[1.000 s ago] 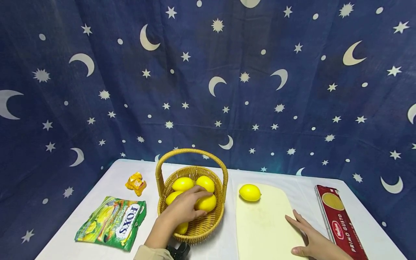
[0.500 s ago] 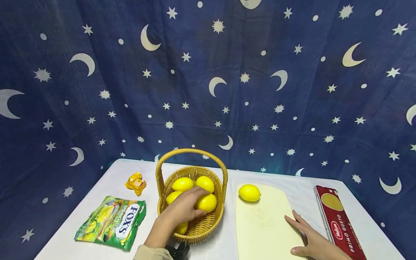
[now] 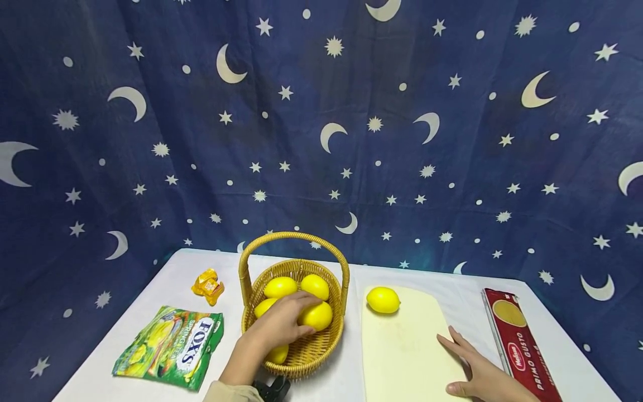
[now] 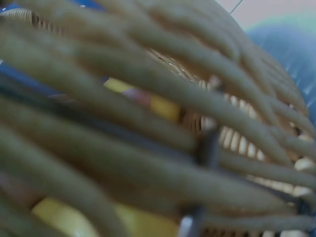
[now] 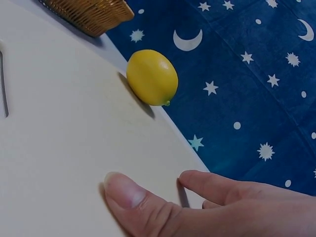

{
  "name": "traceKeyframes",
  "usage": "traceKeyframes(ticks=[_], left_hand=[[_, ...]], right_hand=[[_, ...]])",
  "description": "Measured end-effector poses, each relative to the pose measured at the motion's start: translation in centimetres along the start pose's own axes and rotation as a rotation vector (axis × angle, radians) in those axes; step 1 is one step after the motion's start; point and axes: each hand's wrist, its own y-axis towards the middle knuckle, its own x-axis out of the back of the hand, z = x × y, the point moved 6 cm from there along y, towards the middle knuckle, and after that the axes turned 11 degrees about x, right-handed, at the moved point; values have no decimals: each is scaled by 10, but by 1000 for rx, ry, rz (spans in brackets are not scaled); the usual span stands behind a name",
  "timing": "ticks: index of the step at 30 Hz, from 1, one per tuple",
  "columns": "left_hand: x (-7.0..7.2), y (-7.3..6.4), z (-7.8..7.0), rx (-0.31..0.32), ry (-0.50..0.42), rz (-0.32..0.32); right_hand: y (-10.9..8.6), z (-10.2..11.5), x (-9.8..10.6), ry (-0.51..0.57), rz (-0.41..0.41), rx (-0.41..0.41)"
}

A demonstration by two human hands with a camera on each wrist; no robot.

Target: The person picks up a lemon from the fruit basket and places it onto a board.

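My left hand [image 3: 283, 321] reaches into a wicker basket [image 3: 306, 365], its fingers and thumb curled round a lemon [image 3: 317, 317]. Several other lemons lie about it in the basket, one partly under the wrist. In the left wrist view the basket's weave [image 4: 163, 168] fills the picture and hides most of the hand. My right hand [image 3: 477, 368] rests at the right edge of a cream cutting board [image 3: 402, 352], fingers apart, thumb on the board. A single lemon [image 5: 152, 77] lies on the board's far end, apart from that hand.
Left of the basket lie a green Fox's sweets bag [image 3: 171, 347] and a crumpled orange wrapper [image 3: 208, 286]. A red Melissa Primo Gusto pasta packet [image 3: 519, 340] lies at the right. Behind the white table [image 3: 241, 385] hangs a blue star-and-moon cloth [image 3: 301, 139].
The head view has shifted slightly, so everything sits a little lower and further left in it. Both hands and the lemons keep their places relative to the basket and board.
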Motion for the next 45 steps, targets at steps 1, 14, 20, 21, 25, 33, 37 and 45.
traceKeyframes(ticks=[1, 14, 20, 21, 25, 33, 37, 45], left_hand=[[0, -1, 0, -1, -4, 0], [6, -4, 0, -12, -3, -32], [12, -8, -4, -22, -1, -45], [14, -9, -5, -24, 3, -51], [24, -13, -9, -29, 15, -78], [52, -22, -16, -12, 7, -88], [68, -28, -22, -13, -13, -118], [84, -38, -46, -49, 0, -137]], right_hand=[[0, 0, -1, -2, 2, 8], [0, -5, -7, -18, -10, -39], [1, -7, -10, -13, -19, -45], [1, -7, -10, -14, -17, -46], [0, -6, -10, -11, -7, -40], [2, 2, -3, -47, -1, -18], [2, 6, 0, -66, -3, 13], [1, 4, 2, -69, -7, 13]])
